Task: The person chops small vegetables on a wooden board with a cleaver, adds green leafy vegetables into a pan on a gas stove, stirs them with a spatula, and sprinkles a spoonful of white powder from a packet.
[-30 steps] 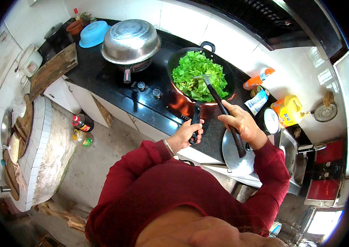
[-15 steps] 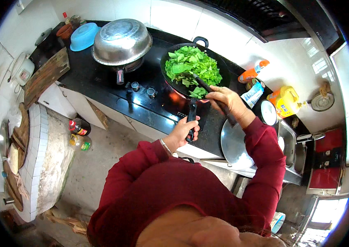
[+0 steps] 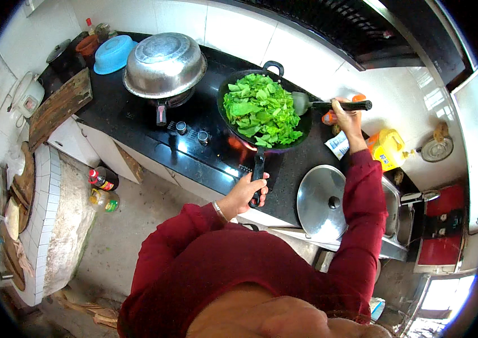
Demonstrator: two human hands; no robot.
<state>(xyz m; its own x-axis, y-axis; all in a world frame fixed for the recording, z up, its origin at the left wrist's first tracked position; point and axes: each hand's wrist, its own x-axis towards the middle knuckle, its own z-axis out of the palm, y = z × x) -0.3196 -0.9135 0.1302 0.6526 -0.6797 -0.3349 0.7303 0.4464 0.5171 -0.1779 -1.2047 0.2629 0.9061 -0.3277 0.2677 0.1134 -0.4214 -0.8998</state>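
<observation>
A dark wok (image 3: 229,127) sits on the right burner, with a flame glowing beneath its near side. Chopped leafy greens (image 3: 261,110) are heaped inside it. My left hand (image 3: 242,193) is closed round the wok's black handle (image 3: 259,163). With my right hand (image 3: 347,119) I grip a spatula (image 3: 329,105) by its dark handle. The spatula's blade is at the wok's right inner side, beside the greens. Nearest my right forearm lies a round metal lid (image 3: 321,197) with a black knob, on the counter's front right.
An upturned metal basin (image 3: 166,65) covers the left burner, beside a blue plastic basin (image 3: 114,54). An orange bottle (image 3: 329,117), a white-and-blue packet (image 3: 337,145) and a yellow jug (image 3: 388,149) stand right of the wok. A sink (image 3: 391,211) lies farther right; bottles (image 3: 103,178) stand on the floor.
My right hand has moved up and right, swinging the spatula from the middle of the greens to the wok's right side. My left hand keeps its hold on the handle.
</observation>
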